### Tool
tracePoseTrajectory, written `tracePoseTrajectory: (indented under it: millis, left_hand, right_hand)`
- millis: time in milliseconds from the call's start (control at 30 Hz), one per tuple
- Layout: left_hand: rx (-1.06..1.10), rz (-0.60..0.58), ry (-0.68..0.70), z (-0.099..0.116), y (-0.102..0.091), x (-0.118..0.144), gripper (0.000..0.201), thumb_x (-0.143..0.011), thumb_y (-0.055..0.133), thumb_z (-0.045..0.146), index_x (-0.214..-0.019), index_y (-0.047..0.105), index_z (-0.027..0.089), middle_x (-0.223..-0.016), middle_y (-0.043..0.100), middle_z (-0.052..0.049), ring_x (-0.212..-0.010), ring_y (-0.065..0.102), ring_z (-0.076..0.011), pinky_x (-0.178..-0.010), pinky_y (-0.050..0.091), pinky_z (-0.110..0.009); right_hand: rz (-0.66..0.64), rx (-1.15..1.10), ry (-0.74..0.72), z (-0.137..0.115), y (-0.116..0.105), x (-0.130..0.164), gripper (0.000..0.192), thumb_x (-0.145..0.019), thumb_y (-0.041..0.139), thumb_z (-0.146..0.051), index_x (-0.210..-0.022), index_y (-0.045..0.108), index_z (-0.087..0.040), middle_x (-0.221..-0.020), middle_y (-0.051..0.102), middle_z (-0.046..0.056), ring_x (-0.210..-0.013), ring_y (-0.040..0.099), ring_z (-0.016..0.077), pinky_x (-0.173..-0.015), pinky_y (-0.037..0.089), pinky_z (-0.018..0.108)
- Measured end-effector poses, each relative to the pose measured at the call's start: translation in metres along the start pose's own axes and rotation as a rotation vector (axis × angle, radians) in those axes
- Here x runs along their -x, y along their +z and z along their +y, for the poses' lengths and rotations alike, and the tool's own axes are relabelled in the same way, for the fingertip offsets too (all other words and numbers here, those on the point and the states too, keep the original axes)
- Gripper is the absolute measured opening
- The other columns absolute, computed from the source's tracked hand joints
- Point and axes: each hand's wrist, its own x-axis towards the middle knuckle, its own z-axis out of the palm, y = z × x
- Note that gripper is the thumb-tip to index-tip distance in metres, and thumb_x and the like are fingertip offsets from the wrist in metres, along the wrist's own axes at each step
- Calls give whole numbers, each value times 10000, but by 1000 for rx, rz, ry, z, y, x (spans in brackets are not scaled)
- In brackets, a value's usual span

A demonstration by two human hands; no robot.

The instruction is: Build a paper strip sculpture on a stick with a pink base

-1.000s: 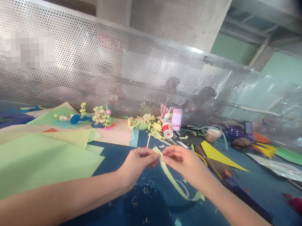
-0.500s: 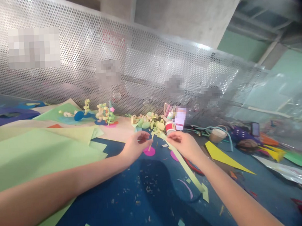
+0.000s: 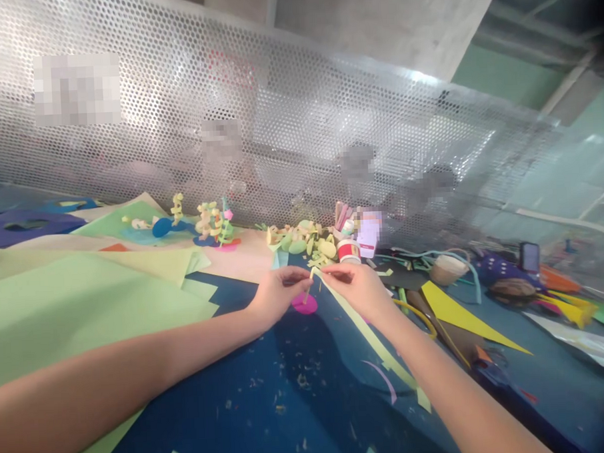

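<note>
My left hand [image 3: 280, 297] pinches a thin pale-yellow stick [image 3: 308, 296] between thumb and fingertips. Just behind the stick's lower end lies a magenta paper disc [image 3: 304, 304]; whether the two are joined I cannot tell. My right hand [image 3: 359, 289] is closed at the fingertips on the upper end of a long pale green paper strip [image 3: 371, 333], close to the stick's top. From there the strip runs down toward me, partly under my right wrist. Both sets of fingertips nearly meet above the blue table [image 3: 249, 402].
Large pale green sheets [image 3: 85, 299] cover the left side. Small paper figures [image 3: 214, 223], curled scraps [image 3: 302, 238], a red-and-white paper cup [image 3: 349, 251] and a phone [image 3: 369, 233] stand farther back. A yellow paper triangle [image 3: 466, 319] lies right; perforated metal mesh [image 3: 287, 120] rises behind.
My right hand has come in toward my left, bringing the strip's end up to the stick's top. My left fingers have closed more tightly around the stick. The view has shifted slightly.
</note>
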Motion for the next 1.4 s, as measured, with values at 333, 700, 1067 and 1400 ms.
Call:
tracePoseTrajectory:
  millis: [333,700,1067,1400]
  left_hand:
    - [48,-48,-6,3,0,0,329,-729,670,321,-999,597,147,-812,693,-56,-729,631,-169,-717,472,-299]
    - [52,-31,24,-4,-1,-3,347,-704,693,338,-991,640,150,-815,690,-48,-767,629,-178,-771,477,-317]
    - [41,-26,27,-3,0,-3,356,-695,694,348,-983,641,145,-809,694,-50,-775,630,-180,-762,478,-310]
    - [-43,-14,84,5,1,1,189,-727,642,312,-852,587,180,-715,650,-6,-717,604,-160,-678,481,-271]
  right_hand:
    - [-44,-44,-27,1,1,1,197,-767,602,-265,-889,715,-160,-855,738,57,-754,683,188,-708,526,278]
    - [-55,-50,-43,-1,0,1,192,-769,595,-262,-887,718,-175,-854,738,49,-747,681,191,-706,525,291]
    - [-62,-63,-54,0,1,1,200,-762,601,-278,-892,718,-181,-836,738,46,-725,680,187,-691,527,297]
    - [-60,-64,-57,-1,3,2,195,-762,596,-272,-879,715,-171,-834,734,52,-734,675,189,-690,524,295]
